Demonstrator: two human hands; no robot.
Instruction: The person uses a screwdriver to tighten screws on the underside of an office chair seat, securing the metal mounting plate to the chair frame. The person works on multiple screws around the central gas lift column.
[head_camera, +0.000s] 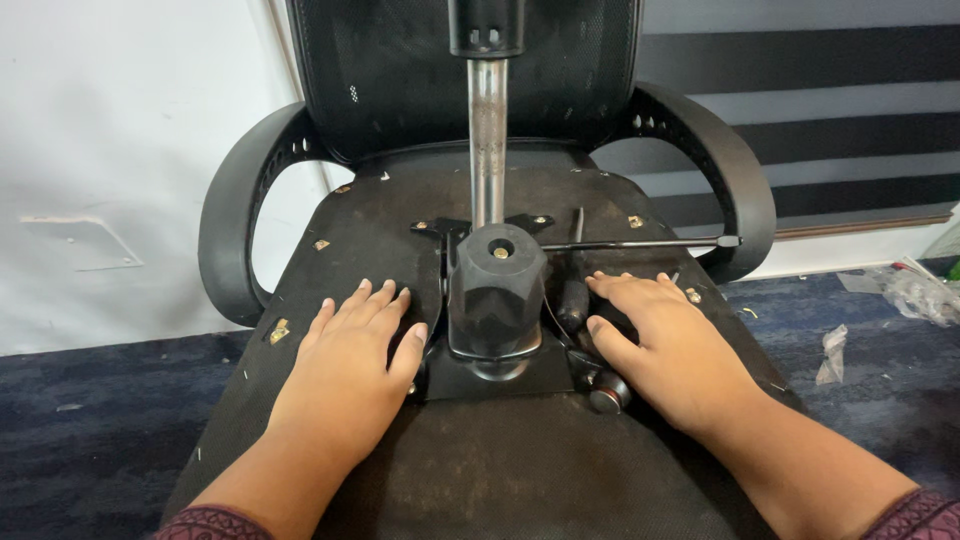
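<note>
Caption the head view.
Both hands, left and right, press flat on an upturned office chair's underside beside its tilt mechanism.

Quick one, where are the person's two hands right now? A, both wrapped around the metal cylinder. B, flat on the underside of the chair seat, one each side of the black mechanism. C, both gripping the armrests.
B: the left hand and the right hand lie palm-down on the seat underside, flanking the black mechanism.
</note>
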